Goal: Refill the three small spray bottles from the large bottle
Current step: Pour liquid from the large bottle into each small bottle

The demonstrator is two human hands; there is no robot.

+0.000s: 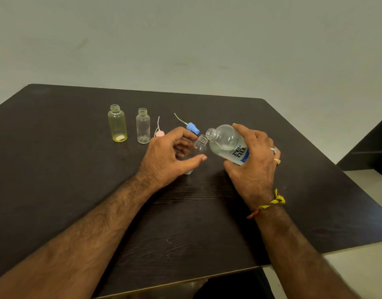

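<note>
Both forearms enter from the bottom of the frame and converge toward the centre. Left hand [168, 154], centre frame: fingers and thumb curled around a small clear bottle [197, 151]. Right hand [253, 160], right of centre: gripping a large bottle [226, 143], tilted left. Two rings on one right finger; braided thread band on the right wrist.

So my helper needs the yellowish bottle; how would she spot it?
On the dark table, two small open bottles stand left of the hands. Take the leftmost, the yellow bottle; the clear bottle beside it has no tint.
</note>
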